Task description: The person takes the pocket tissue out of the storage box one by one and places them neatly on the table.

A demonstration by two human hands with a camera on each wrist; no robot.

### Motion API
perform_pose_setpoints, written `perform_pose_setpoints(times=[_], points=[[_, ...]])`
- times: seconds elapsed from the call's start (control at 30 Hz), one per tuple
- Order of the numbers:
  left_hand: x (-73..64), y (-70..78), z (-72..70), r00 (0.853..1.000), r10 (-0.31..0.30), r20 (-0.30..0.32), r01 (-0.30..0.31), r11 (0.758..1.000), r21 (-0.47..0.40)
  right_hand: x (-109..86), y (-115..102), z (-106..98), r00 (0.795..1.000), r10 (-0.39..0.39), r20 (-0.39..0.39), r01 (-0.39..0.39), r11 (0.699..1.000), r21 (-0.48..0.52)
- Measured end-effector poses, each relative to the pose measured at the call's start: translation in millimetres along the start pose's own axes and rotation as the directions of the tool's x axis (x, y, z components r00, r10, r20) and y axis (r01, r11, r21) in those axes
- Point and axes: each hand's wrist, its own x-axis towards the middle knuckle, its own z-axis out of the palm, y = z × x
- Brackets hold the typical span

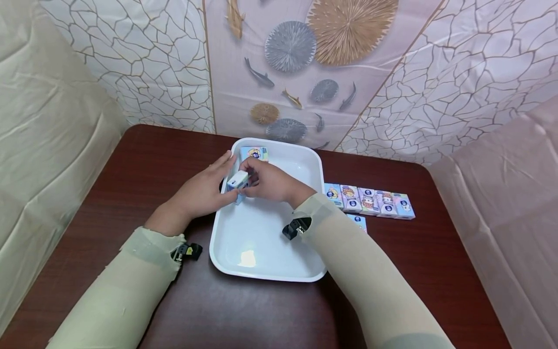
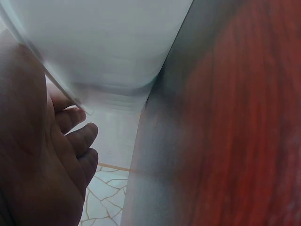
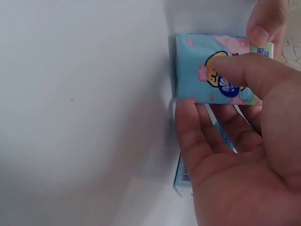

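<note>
While the right hand (image 1: 272, 182) pinches a small blue packet (image 1: 238, 180), thumb across its printed face and fingers along the opposite side, the left hand (image 1: 202, 189) lies at the ten o'clock edge of the white tray (image 1: 270, 237), unclenched, its fingers loosely bent outside the rim and its thumb reaching inward beside the packet. Whether that thumb presses on the packet cannot be told.

The pinched packet stands on end inside the tray at ten o'clock, close to the wall; its face carries a yellow cartoon figure, pink shapes and a dark blue round logo. Whether its lower end touches the tray floor is hidden. A second packet (image 1: 255, 152) lies flat at the tray's eleven o'clock corner.

Outside the tray, at three o'clock, a row of five packets (image 1: 368, 199) lies side by side on the dark wooden table (image 1: 244, 310). Just toward four o'clock, another packet (image 1: 358, 221) shows partly behind the right sleeve (image 1: 348, 252).
</note>
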Motion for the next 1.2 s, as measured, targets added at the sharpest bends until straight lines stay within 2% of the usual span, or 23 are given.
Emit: perform_pose_setpoints(times=[0.33,0.7,1.2], points=[[-0.5,1.2,-0.9,1.0,0.002,0.004,-0.002,1.0,0.002,-3.5,0.2,-8.7,0.999,0.045,0.002,-0.045,0.996,-0.077],[0.7,4.0,-0.3,0.999,-0.032,0.01,0.031,0.999,0.014,-12.7,-2.8,-27.0,0.988,0.113,-0.104,-0.112,0.994,0.017],[1.8,3.9,0.6,0.999,-0.048,0.021,0.048,0.999,0.008,-24.6,-19.3,-36.6,0.983,0.11,-0.149,-0.109,0.994,0.011]])
